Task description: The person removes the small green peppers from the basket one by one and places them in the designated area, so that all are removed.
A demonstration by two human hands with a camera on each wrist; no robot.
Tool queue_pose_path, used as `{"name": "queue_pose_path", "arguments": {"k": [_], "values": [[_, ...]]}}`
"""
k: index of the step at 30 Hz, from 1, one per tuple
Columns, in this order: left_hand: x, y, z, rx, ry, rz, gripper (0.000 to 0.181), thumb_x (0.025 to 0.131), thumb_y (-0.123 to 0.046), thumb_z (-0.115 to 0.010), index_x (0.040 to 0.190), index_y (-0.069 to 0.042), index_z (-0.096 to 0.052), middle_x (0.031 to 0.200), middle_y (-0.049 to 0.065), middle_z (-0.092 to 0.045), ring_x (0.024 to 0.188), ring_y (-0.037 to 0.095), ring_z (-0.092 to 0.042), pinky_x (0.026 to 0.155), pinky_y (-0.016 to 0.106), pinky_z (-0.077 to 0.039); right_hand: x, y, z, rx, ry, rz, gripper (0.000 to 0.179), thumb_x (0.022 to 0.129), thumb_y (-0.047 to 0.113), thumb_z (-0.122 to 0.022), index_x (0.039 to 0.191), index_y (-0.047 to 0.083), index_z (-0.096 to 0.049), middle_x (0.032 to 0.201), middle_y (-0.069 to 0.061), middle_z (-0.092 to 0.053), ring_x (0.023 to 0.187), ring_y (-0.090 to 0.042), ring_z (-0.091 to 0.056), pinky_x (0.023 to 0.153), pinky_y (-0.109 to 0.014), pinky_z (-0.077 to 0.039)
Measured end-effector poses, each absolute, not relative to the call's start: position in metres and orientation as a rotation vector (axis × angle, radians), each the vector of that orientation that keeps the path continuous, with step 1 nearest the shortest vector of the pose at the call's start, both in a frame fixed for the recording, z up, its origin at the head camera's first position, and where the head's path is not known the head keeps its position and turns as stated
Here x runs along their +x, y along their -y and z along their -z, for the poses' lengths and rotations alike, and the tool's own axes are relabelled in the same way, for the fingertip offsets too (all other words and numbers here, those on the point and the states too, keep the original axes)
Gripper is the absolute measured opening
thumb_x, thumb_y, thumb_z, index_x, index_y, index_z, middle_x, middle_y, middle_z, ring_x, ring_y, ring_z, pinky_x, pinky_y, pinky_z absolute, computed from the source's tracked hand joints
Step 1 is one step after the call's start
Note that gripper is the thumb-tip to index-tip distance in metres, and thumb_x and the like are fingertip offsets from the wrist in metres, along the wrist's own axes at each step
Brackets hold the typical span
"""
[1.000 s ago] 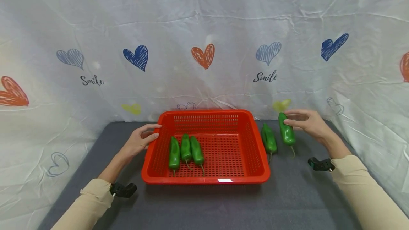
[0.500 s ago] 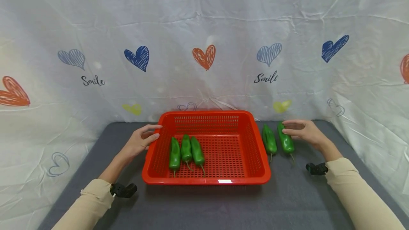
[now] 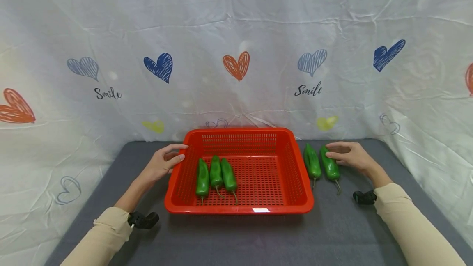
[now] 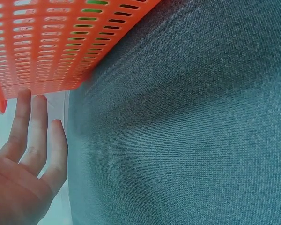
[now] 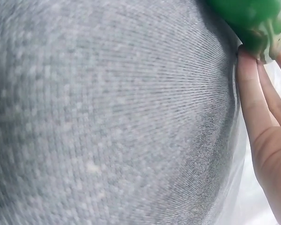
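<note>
In the head view, my right hand (image 3: 351,157) pinches a long green chili pepper (image 3: 330,164) near its upper end, the thumb on its near side. That pepper lies on the table, its stem pointing towards me. Just left of it lies another green chili pepper (image 3: 312,162). My left hand (image 3: 159,164) rests its thumb and index fingertip against the left rim of a red plastic basket (image 3: 238,209). Three straight fingers (image 4: 36,136) of that hand show by the basket's slotted wall in the left wrist view. Inside the basket, three peppers (image 3: 216,172) lie side by side on the left.
A dark grey cloth covers the table (image 3: 236,241). Behind it hangs a white curtain (image 3: 236,24) printed with hearts and the word Smile. A black wrist camera (image 3: 143,220) sits at the left cuff, with another (image 3: 363,197) at the right.
My right hand has lowered the green chili pepper onto the table, bringing it nearer to me and beside the other loose one. The left hand and the basket have stayed put.
</note>
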State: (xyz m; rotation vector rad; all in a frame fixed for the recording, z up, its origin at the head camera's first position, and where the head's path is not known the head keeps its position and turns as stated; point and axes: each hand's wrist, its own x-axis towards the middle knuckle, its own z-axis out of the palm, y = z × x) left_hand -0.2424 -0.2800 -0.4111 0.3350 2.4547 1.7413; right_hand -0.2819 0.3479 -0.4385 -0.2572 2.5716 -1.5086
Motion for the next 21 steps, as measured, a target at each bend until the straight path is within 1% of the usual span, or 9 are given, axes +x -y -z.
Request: {"name": "queue_pose_path", "arguments": {"k": [6, 9, 13, 17, 21], "values": [[-0.243, 0.281, 0.413, 0.336, -2.466, -1.735, 0.049, 0.102, -0.022, -0.067, 0.145, -0.004, -0.054, 0.135, 0.029, -0.056, 0.108, 0.034, -0.065, 0.074, 0.040, -0.059, -0.282, -0.346, 0.437, -0.294, -2.560, 1.516, 0.060, 0.095, 0.027, -0.076, 0.140, -0.008, -0.055, 0.137, -0.029, -0.055, 0.105, -0.013, -0.066, 0.085, -0.040, -0.057], [-0.244, 0.280, 0.413, 0.337, -2.466, -1.733, 0.049, 0.102, -0.023, -0.066, 0.145, -0.004, -0.054, 0.135, 0.029, -0.056, 0.108, 0.033, -0.065, 0.074, 0.039, -0.058, -0.281, -0.346, 0.435, -0.303, -2.530, 1.543, 0.060, 0.096, 0.026, -0.075, 0.140, -0.009, -0.054, 0.137, -0.030, -0.055, 0.103, -0.010, -0.066, 0.084, -0.041, -0.057], [-0.243, 0.280, 0.413, 0.333, -2.458, -1.743, 0.049, 0.102, -0.022, -0.066, 0.145, -0.004, -0.053, 0.135, 0.029, -0.056, 0.107, 0.033, -0.065, 0.074, 0.040, -0.059, -0.279, -0.348, 0.432, -0.298, -2.521, 1.553, 0.061, 0.097, 0.027, -0.073, 0.141, -0.011, -0.052, 0.138, -0.031, -0.053, 0.103, -0.008, -0.065, 0.085, -0.040, -0.056], [-0.243, 0.280, 0.413, 0.334, -2.452, -1.752, 0.049, 0.102, -0.022, -0.066, 0.145, -0.004, -0.053, 0.134, 0.029, -0.056, 0.106, 0.032, -0.066, 0.074, 0.040, -0.059, -0.277, -0.352, 0.428, -0.306, -2.566, 1.539, 0.062, 0.099, 0.028, -0.071, 0.142, -0.011, -0.050, 0.140, -0.031, -0.051, 0.103, -0.004, -0.064, 0.088, -0.039, -0.055], [-0.243, 0.281, 0.413, 0.338, -2.447, -1.755, 0.049, 0.102, -0.021, -0.066, 0.145, -0.004, -0.053, 0.136, 0.029, -0.055, 0.107, 0.032, -0.065, 0.074, 0.040, -0.059, -0.276, -0.352, 0.423, -0.332, -2.589, 1.560, 0.062, 0.099, 0.027, -0.071, 0.143, -0.011, -0.049, 0.141, -0.031, -0.049, 0.104, -0.002, -0.063, 0.090, -0.039, -0.054]]}}
